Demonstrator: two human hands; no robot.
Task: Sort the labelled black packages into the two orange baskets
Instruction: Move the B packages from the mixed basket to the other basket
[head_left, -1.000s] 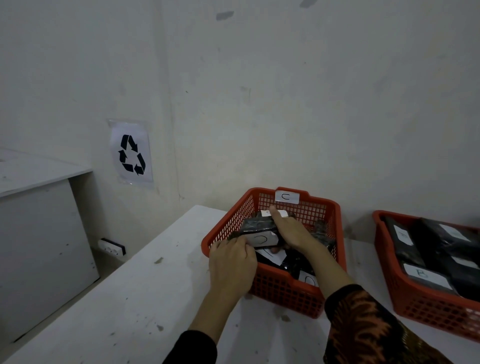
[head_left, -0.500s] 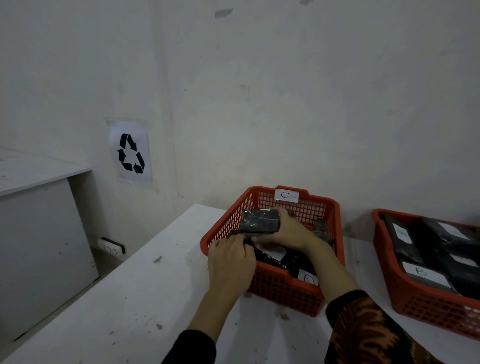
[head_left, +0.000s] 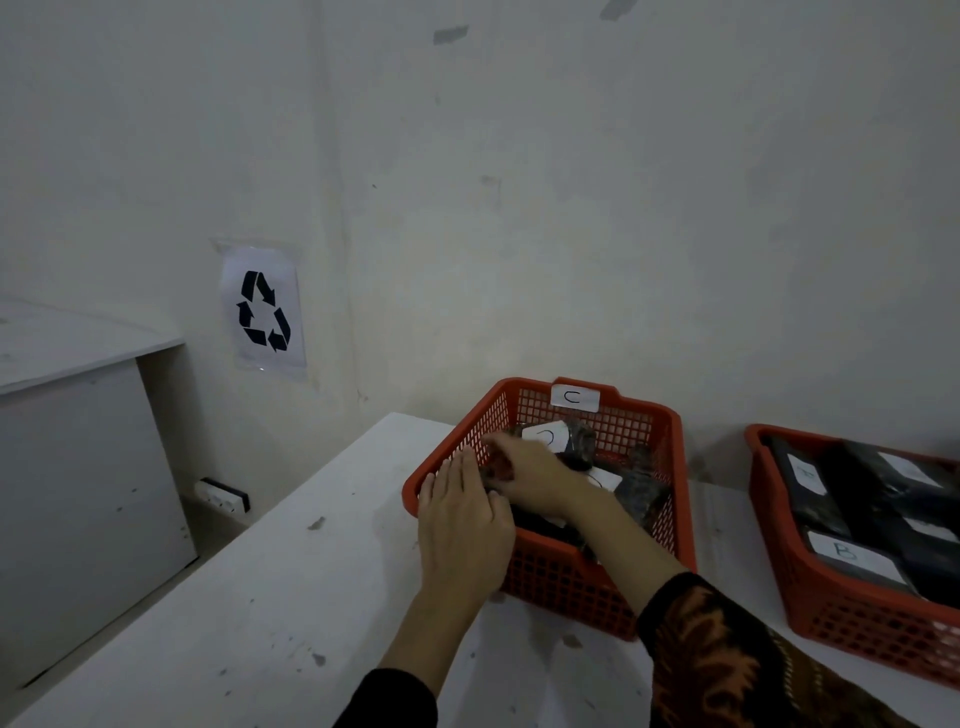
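My left hand lies flat, fingers straight, against the near-left rim of the orange basket marked C, while my right hand reaches inside it, blurred, fingers bent over a black package with a white label; whether they grip it I cannot tell. More labelled black packages lie in that basket, which stands towards the desk's far edge by the wall. A second orange basket, well filled with black packages, one marked B, stands at the right edge of the white desk. A recycling sign hangs on the wall beyond the desk's left side.
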